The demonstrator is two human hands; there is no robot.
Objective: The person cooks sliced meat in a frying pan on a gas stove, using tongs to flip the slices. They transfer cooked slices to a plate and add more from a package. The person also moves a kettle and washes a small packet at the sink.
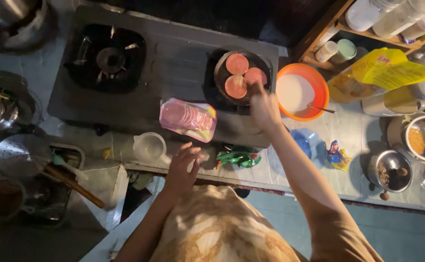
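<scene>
Frying slices: three pink round slices [237,64] lie flat in the small dark pan [242,76] on the right burner of the stove [173,63], packed edge to edge.
Handling: thin, soft and floppy by the look of them, light, probably greasy and hot; best lifted by an outer edge with a pinch, never pressed in the middle, or they may tear.
Right hand: the right hand [264,107] reaches out over the near rim of the pan, arm stretched long from the lower right, fingers bunched and pointing down at the nearest slice; whether it pinches the slice or only touches it, I cannot tell.
Left hand: the left hand [182,167] hovers low over the front edge of the surface [290,160], fingers spread, holding nothing.
Nearby: an opened clear packet of more slices [188,119] lies on the stove just left of the pan; an orange bowl [319,80] of white stuff with a spoon stands just right of it.
</scene>
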